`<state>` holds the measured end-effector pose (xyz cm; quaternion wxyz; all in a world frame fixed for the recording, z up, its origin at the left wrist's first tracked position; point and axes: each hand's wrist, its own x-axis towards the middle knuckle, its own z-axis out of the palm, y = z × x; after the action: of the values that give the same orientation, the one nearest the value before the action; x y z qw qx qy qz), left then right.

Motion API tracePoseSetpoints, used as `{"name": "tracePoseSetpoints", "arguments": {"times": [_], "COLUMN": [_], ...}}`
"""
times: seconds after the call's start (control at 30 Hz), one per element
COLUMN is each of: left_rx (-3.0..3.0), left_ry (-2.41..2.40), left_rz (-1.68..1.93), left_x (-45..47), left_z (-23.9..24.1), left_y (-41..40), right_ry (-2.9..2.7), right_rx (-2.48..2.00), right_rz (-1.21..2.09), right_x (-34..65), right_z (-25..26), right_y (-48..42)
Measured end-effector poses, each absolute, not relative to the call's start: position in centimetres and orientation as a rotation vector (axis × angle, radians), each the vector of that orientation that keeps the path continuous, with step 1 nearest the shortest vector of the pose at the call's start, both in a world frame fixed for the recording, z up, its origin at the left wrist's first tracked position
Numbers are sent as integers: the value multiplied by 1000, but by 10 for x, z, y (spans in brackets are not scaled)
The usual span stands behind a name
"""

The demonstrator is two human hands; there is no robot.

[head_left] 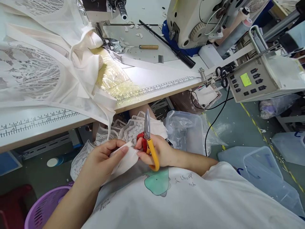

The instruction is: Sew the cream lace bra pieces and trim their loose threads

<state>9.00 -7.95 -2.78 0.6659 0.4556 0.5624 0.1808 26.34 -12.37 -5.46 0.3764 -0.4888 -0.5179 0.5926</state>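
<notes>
My left hand pinches a small piece of white fabric in my lap, below the table's front edge. My right hand touches the same piece and grips scissors with red and yellow handles, blades pointing up and closed. White lace fabric lies on my lap under both hands. A large white lace garment is spread over the sewing table and hangs over its edge toward my hands.
A sewing machine stands at the back right, a control box with a green display beside it. An awl with a wooden handle lies on the table. A purple basket and clear plastic bins stand on the floor.
</notes>
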Motion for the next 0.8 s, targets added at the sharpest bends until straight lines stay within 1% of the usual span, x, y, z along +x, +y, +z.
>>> {"name": "tracePoseSetpoints", "arguments": {"times": [0.07,0.13,0.27,0.33,0.47,0.67,0.8], "left_rx": [979,948,946,956,1017,1069,1058], "left_ry": [1236,1218,1206,1193,1205,1222,1231], "left_rz": [407,422,459,456,482,468,463], "left_x": [91,90,88,87,88,89,91], "left_z": [-26,-25,-29,-33,-39,-38,-34], "left_y": [-82,-83,-82,-81,-81,-80,-82], "right_ry": [-1343,-1491,-2100,-2300,-2395,-2487,-2490], "right_rx": [-1233,-1219,-1168,-1131,-1149,-1390,-1497], "right_rz": [1593,1649,1581,1569,1541,1393,1375], "right_x": [269,280,307,316,322,314,311], "right_z": [-51,-49,-54,-57,-57,-45,-42], "right_y": [-122,-117,-108,-109,-118,-120,-118]}}
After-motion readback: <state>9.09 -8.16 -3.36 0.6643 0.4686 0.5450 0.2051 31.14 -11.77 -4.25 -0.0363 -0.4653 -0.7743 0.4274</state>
